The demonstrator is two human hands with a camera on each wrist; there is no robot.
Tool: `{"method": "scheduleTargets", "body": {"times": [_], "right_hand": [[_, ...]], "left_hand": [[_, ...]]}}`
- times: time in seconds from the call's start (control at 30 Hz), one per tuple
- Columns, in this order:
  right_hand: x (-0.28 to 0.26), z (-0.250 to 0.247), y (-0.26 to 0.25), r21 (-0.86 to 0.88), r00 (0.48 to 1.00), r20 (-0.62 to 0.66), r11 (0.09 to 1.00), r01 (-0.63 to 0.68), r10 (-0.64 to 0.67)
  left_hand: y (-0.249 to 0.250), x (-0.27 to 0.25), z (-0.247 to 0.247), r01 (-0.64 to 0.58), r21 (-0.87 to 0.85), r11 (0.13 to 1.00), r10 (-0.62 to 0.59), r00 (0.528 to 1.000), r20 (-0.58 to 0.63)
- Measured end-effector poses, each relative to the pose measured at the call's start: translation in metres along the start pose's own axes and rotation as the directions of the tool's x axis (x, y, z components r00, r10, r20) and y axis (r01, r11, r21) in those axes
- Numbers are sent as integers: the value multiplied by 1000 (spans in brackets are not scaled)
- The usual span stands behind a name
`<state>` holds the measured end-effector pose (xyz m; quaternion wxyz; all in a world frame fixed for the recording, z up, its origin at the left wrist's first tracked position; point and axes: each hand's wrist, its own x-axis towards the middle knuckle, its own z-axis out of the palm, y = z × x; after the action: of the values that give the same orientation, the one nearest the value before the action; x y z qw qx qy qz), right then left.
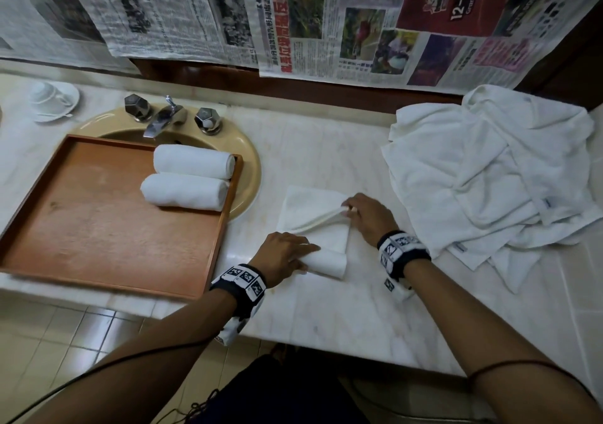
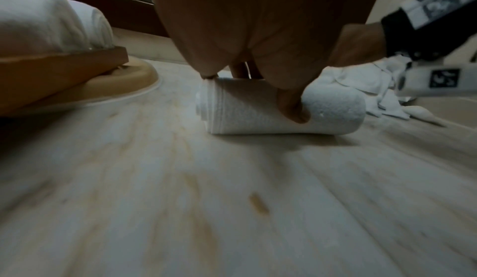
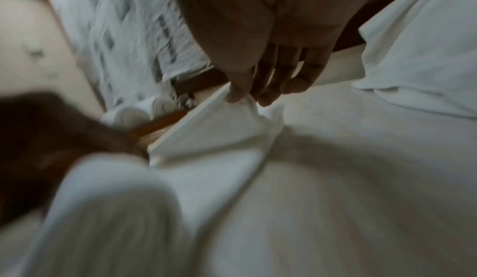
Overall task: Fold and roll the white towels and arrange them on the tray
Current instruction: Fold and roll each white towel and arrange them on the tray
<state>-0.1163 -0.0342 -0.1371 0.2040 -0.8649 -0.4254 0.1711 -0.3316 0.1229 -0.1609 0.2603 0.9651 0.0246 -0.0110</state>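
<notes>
A white towel (image 1: 313, 208) lies on the marble counter, its near end wound into a short roll (image 1: 328, 262) (image 2: 281, 107). My left hand (image 1: 284, 254) grips that roll, thumb (image 2: 293, 105) pressed on its near side. My right hand (image 1: 365, 213) pinches the towel's lifted right edge (image 3: 242, 105) between thumb and fingers, raising a fold. Two finished rolled towels (image 1: 192, 175) lie side by side at the far right of the wooden tray (image 1: 98, 227).
A heap of loose white towels (image 1: 496, 175) covers the counter's right side. The tray rests over a beige sink (image 1: 251, 169) with a chrome faucet (image 1: 163, 117). A white cup and saucer (image 1: 52, 99) stand far left. Newspapers (image 1: 326, 15) cover the wall.
</notes>
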Motion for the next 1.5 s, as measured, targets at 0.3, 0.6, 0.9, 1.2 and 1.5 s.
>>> {"method": "scheduleTargets", "body": {"times": [0.3, 0.6, 0.9, 1.2, 1.5], "right_hand": [[107, -40, -14, 194, 973, -161, 972, -133, 165], [135, -34, 2, 327, 915, -228, 911, -251, 334], [26, -25, -32, 306, 988, 98, 941, -144, 120], [-59, 16, -21, 72, 981, 176, 995, 66, -78], [-55, 34, -11, 189, 999, 29, 981, 34, -41]], "left_hand": [[3, -6, 7, 20, -25, 999, -21, 999, -42], [8, -8, 6, 73, -30, 997, -74, 997, -37], [2, 26, -12, 287, -47, 957, -261, 918, 300], [-6, 49, -19, 422, -184, 887, -330, 862, 385], [-1, 5, 5, 120, 111, 987, -96, 976, -196]]}}
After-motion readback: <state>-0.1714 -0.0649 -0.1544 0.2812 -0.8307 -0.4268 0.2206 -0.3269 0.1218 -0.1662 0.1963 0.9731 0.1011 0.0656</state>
